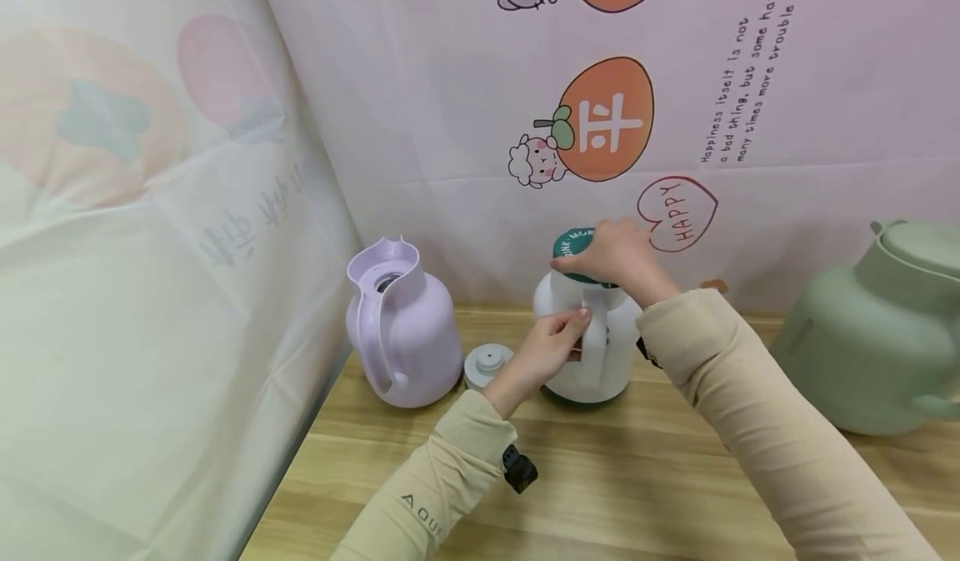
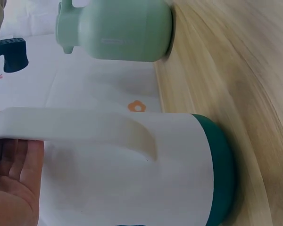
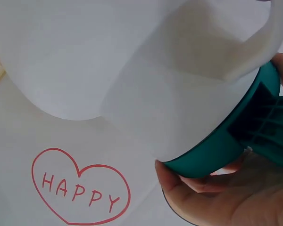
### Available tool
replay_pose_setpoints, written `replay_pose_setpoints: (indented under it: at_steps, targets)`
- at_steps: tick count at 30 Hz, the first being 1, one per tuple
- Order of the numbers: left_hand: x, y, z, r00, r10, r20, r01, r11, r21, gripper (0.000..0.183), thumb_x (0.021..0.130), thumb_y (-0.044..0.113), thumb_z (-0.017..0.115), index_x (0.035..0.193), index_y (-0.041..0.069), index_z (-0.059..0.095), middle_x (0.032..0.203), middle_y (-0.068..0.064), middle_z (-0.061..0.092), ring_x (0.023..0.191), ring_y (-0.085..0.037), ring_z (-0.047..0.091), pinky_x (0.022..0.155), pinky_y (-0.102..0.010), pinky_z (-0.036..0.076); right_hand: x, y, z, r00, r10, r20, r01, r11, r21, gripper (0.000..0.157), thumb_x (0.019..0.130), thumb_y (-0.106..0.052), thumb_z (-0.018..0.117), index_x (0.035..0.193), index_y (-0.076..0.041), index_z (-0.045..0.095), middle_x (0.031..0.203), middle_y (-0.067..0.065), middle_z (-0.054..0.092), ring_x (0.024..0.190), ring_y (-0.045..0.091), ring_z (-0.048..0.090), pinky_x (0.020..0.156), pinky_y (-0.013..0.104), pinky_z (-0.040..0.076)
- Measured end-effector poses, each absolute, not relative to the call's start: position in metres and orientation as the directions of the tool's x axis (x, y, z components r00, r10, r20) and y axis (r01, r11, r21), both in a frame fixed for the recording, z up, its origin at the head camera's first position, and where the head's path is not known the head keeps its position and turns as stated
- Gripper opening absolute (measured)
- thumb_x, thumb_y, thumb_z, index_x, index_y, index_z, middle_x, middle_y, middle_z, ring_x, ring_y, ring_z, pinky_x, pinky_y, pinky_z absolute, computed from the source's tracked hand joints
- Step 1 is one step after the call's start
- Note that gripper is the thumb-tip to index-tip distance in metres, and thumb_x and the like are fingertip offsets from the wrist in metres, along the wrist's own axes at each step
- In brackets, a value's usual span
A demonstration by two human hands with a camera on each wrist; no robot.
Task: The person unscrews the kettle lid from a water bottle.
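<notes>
A white thermos jug (image 1: 621, 353) with a green base stands upright on the wooden table. My left hand (image 1: 546, 348) grips its handle (image 2: 75, 125), the thumb on the near side and the fingers passing behind it. On the jug's mouth sits a dark green lid (image 1: 573, 246) with white lettering. From above, my right hand (image 1: 624, 257) holds this lid by its rim, fingers spread to either side. The right wrist view shows the lid's ribbed green lever (image 3: 273, 127) beside the handle, with fingertips along the lid's edge.
To the left stands a lilac thermos jug (image 1: 420, 340), its mouth uncovered. A round whitish stopper (image 1: 477, 369) lies between it and the white jug. A large sage green jug (image 1: 847, 353) stands at the right. Behind them hangs a printed cloth (image 1: 450, 111).
</notes>
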State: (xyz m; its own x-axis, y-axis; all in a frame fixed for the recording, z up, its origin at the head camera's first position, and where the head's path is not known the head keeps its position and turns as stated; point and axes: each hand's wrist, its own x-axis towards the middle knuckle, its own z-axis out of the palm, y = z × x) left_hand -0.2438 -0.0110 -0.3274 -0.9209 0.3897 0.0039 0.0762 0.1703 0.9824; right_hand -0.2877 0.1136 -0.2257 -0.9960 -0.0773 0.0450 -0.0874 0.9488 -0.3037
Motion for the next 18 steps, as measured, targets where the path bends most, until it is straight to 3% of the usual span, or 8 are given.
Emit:
replay_pose_setpoints:
  at_steps: [8, 18]
  targets:
    - [-0.245, -0.012, -0.327, -0.917, 0.399, 0.017, 0.095, 0.175, 0.980, 0.044, 0.103, 0.035, 0.038, 0.121, 0.003, 0.062, 0.111, -0.017, 0.065, 0.101, -0.021, 0.065, 0.090, -0.031, 0.056, -0.292, 0.118, -0.225, -0.993, -0.118, 0.011, -0.114, 0.927, -0.356, 0.088, 0.081, -0.052, 0.064, 0.135, 0.013, 0.038, 0.129, 0.034, 0.041, 0.110, 0.044, 0.046, 0.093, 0.057, 0.048]
    - [-0.244, -0.016, -0.326, -0.919, 0.395, -0.005, 0.065, 0.164, 0.984, 0.044, 0.103, 0.035, 0.038, 0.127, 0.005, 0.059, 0.120, -0.016, 0.063, 0.107, -0.022, 0.064, 0.094, -0.034, 0.054, -0.297, 0.135, -0.221, -0.939, -0.338, -0.058, -0.296, 0.884, -0.361, 0.087, 0.083, -0.041, 0.061, 0.146, 0.008, 0.026, 0.143, 0.035, 0.031, 0.118, 0.046, 0.041, 0.099, 0.059, 0.043]
